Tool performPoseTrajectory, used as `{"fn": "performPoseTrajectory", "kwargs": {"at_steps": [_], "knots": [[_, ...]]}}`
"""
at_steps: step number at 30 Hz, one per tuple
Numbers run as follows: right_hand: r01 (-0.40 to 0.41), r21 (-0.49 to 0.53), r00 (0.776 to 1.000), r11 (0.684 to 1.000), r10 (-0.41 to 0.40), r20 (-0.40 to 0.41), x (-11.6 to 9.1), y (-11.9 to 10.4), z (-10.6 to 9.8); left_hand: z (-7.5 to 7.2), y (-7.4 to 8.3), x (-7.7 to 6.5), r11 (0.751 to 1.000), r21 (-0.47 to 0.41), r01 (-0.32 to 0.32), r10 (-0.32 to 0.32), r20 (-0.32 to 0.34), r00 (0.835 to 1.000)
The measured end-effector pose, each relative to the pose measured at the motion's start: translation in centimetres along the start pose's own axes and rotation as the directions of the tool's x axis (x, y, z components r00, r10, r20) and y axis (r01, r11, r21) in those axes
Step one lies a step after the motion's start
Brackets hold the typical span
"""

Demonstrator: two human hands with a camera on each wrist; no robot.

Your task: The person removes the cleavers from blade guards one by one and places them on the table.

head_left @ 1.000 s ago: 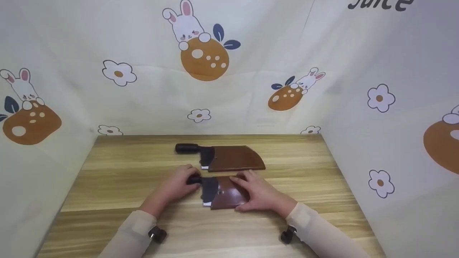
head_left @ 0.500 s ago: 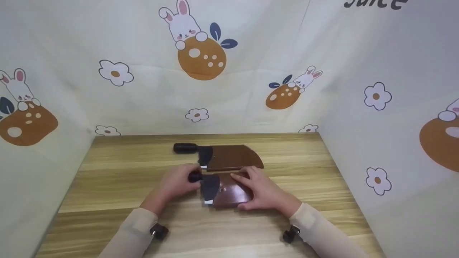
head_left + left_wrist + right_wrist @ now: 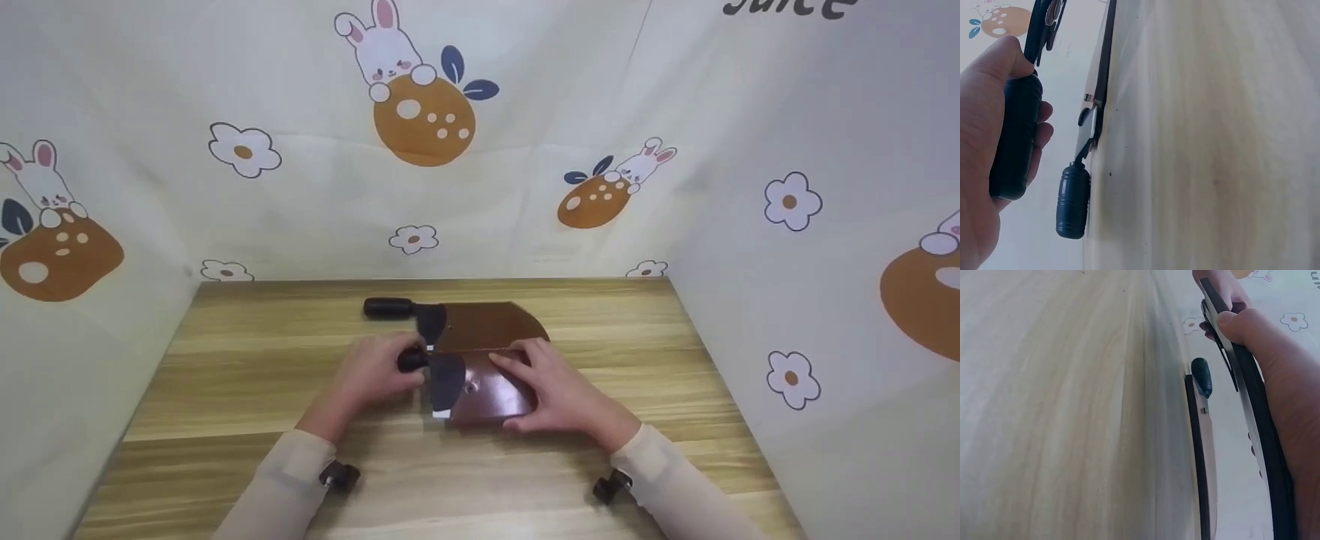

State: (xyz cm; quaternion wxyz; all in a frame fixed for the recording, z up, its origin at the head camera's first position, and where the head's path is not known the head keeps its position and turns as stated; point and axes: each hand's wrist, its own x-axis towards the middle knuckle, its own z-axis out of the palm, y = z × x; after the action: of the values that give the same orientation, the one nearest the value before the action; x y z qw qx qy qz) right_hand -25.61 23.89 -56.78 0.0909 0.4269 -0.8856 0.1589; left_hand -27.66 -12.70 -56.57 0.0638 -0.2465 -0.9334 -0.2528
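Observation:
A cleaver in a brown sheath [image 3: 487,390] is held between both hands. My left hand [image 3: 375,373] grips its black handle [image 3: 1019,129], fingers wrapped round it. My right hand [image 3: 562,391] holds the sheath across its width, thumb at the near edge and fingers at the far edge. Both wrist views show this cleaver raised above the table. Behind it a second sheathed cleaver [image 3: 487,324] lies flat, its black handle [image 3: 1072,202] pointing left. The raised sheath overlaps the lying one's near edge in the head view.
The wood-grain table [image 3: 225,390] carries the lying cleaver near its back. Pale cloth walls [image 3: 300,202] printed with rabbits, oranges and flowers enclose the back and both sides. A small black device [image 3: 341,476] sits at each wrist.
Both hands have lifted the near cleaver off the table and shifted it slightly away and to the right. The far cleaver stays put.

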Motion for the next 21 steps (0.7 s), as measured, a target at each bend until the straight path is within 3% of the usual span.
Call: {"fn": "performPoseTrajectory", "kwargs": {"at_steps": [6,21], "knots": [[0.001,0.009,1.0,1.0,0.0,-0.002,-0.1,0.27,-0.33,-0.3,0.37,0.1,1.0,-0.008,0.008,-0.008,0.015,1.0],[0.008,0.021,1.0,1.0,-0.008,0.006,0.42,0.72,-0.31,-0.45,0.26,0.04,0.999,-0.019,0.042,-0.043,-0.018,0.999]]}}
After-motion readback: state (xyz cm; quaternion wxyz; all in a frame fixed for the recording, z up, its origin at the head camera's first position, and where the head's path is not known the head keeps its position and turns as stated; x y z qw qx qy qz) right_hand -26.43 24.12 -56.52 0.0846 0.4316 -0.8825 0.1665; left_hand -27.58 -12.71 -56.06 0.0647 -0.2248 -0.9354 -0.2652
